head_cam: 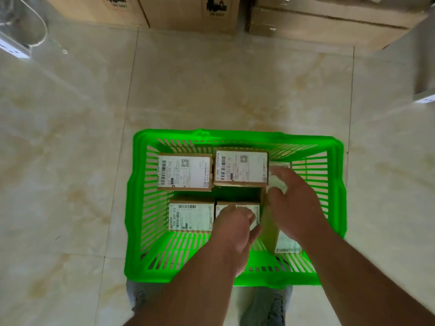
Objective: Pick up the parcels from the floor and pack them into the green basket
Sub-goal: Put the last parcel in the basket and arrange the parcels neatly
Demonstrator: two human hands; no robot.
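The green basket (pixel 138 208) stands on the floor in front of my feet. Several brown parcels with white labels lie flat inside: one far left (pixel 184 171), one far middle (pixel 241 168), one near left (pixel 190 217). My left hand (pixel 231 231) curls its fingers over the near middle parcel (pixel 242 207), hiding most of it. At the basket's right side a parcel (pixel 270 231) stands tilted on its edge. My right hand (pixel 294 203) grips its top, thumb on the brown side, fingers across the labelled face.
Pale marble-patterned floor tiles (pixel 211 90) surround the basket. Large cardboard boxes (pixel 193 12) line the far wall, with more (pixel 329 24) stacked at the far right. A white power strip (pixel 14 49) lies far left, and a grey object (pixel 426 90) sits at the right edge.
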